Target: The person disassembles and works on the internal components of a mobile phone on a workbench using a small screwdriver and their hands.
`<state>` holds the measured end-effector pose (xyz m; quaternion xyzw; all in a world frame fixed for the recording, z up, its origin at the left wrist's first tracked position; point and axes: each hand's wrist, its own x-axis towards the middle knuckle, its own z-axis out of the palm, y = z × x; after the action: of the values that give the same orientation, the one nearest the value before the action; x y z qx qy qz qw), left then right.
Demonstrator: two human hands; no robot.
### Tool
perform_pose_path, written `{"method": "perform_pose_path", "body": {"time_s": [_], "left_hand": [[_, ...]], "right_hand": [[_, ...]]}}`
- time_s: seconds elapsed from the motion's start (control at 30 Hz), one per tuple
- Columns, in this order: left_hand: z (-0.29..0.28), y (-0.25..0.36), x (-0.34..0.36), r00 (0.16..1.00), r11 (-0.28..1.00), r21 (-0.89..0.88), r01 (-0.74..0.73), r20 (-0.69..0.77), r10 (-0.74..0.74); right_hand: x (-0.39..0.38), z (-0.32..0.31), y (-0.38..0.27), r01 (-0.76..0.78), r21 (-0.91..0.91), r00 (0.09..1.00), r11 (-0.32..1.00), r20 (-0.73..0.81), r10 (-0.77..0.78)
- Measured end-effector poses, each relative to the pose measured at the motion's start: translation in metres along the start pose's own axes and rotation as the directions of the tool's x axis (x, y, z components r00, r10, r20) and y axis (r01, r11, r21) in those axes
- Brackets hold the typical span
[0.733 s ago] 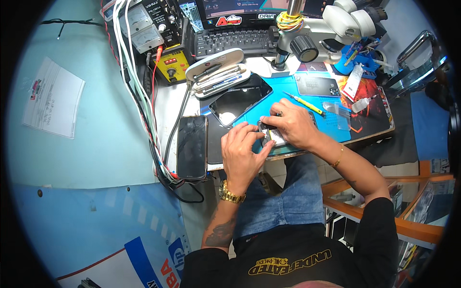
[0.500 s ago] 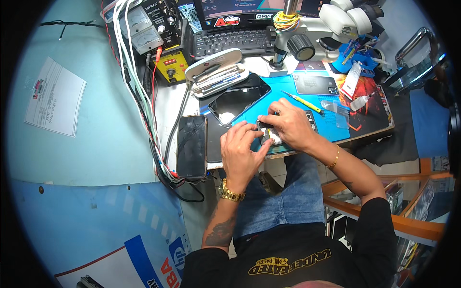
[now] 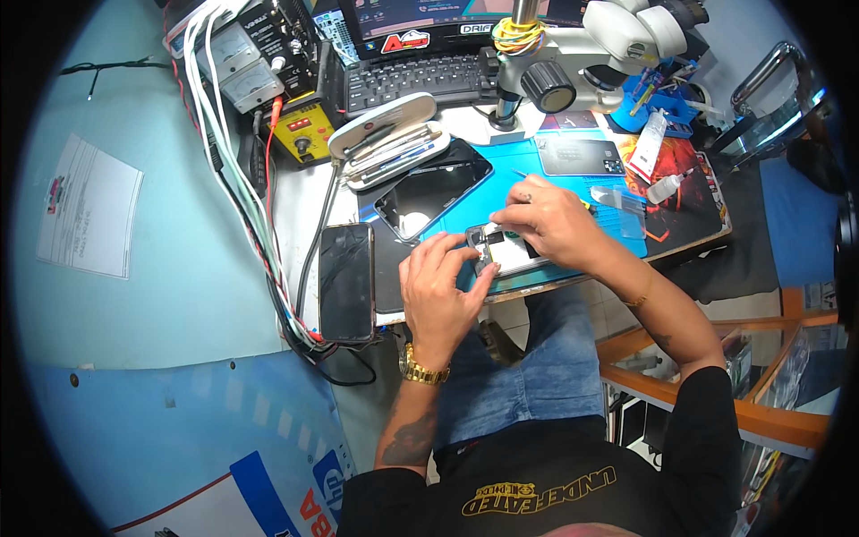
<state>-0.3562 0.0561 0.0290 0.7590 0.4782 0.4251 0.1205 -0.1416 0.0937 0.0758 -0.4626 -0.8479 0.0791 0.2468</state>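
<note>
An opened phone [image 3: 514,256] with bare inner parts lies near the front edge of the blue work mat [image 3: 488,201]. My left hand [image 3: 440,279] grips its left end between thumb and fingers. Over the phone's right half, my right hand [image 3: 557,222] is bent with its fingertips pinched together. Something small and pale shows at those fingertips, too small to name. The right hand hides part of the phone and most of a yellow precision tool behind it.
A dark phone [image 3: 347,282] lies at the left, a phone screen [image 3: 435,190] behind my left hand. Farther back are an open tool case [image 3: 394,148], a keyboard [image 3: 413,82] and a microscope [image 3: 548,85]. Cables [image 3: 234,197] hang at the left. A small bottle [image 3: 664,188] lies right.
My right hand has lifted slightly and shifted off the phone's left part, baring more of its inside. My left hand stays at the phone's left end. The whole view has shifted slightly.
</note>
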Motion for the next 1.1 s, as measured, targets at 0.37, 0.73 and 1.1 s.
{"method": "perform_pose_path", "body": {"time_s": [0.37,0.73,1.1], "left_hand": [[0.0,-0.001,0.0,1.0,1.0,0.01,-0.003,0.003,0.003],[0.0,-0.001,0.0,1.0,1.0,-0.01,0.002,0.006,-0.002],[0.0,0.001,0.0,1.0,1.0,0.006,-0.019,0.016,0.019]], "right_hand": [[0.009,0.018,-0.005,0.114,-0.058,0.993,0.992,0.043,-0.112],[0.004,0.022,-0.022,0.055,-0.157,0.997,0.986,-0.047,-0.063],[-0.075,-0.027,0.03,-0.446,-0.09,0.872,0.89,-0.266,0.41]]}}
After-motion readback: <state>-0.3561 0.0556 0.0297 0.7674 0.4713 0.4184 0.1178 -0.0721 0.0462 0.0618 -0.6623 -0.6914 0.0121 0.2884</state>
